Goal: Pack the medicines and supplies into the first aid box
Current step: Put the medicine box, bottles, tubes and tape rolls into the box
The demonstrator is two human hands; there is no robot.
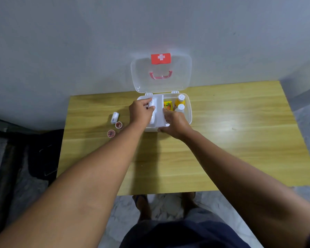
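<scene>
The first aid box (188,113) stands open on the wooden table (222,140), near the far edge, and its clear lid (161,81) with a red cross label (160,58) leans up toward the wall. A white inner tray (159,111) sits over the left part of the box. To the right of it are a yellow packet (167,105) and two bottles with white caps (180,102). The left hand (140,111) has its fingers closed around a small white roll (152,104) above the tray. The right hand (175,124) grips the tray and the front edge of the box. On the table left of the box lie one white bandage roll (115,117) and two small round red jars (115,129).
</scene>
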